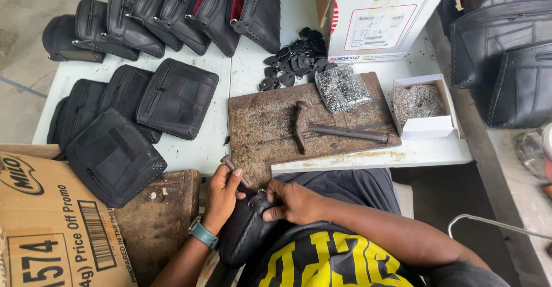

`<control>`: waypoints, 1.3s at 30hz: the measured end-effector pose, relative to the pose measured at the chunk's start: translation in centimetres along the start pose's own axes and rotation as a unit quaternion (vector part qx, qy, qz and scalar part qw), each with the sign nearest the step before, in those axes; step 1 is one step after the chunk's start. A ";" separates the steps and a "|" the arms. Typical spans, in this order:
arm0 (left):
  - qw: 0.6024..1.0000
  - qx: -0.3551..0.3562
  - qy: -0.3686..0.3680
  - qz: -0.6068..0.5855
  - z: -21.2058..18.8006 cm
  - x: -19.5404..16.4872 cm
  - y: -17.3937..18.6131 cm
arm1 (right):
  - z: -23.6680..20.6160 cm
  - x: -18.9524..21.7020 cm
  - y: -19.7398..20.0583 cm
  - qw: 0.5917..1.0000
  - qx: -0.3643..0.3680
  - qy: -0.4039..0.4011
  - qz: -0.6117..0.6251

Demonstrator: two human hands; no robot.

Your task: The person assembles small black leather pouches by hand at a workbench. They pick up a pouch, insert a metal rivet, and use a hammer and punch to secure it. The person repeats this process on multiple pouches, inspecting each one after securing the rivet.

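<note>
Your left hand (221,195) clamped a thin metal punch (234,171) while your right hand (293,202) pinched the black leather pouch (247,229); that punch could have slipped toward your fingers.

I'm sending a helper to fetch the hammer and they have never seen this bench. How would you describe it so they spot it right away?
Find the white table with rows of black bags, then the rusty brown metal slab at its near edge. The hammer lies flat on that slab, head to the left, beside a clear bag of small metal fittings. It is the only long, rust-coloured tool there, untouched by either hand.
</note>
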State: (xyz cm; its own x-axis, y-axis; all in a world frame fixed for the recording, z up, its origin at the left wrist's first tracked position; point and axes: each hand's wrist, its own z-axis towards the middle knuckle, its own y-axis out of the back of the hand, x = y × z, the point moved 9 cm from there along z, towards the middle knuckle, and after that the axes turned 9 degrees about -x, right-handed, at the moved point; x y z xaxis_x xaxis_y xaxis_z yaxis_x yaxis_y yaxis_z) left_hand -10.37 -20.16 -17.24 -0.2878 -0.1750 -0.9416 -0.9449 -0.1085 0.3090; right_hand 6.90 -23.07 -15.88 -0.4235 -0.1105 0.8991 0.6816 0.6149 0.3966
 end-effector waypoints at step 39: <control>0.887 0.210 -0.318 -0.259 2.0 -20.2 -2.0 | -4.6 4.5 19.9 0.744 -0.305 0.319 0.501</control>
State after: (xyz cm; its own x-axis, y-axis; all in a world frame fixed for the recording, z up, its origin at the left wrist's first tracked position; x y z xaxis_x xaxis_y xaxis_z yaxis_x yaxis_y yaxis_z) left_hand -2.97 -14.43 0.87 0.2992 0.3947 -0.8687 -0.9122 0.3854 -0.1391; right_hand 21.30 -14.93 -3.12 0.7170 -0.3032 0.6277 0.6910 0.1901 -0.6974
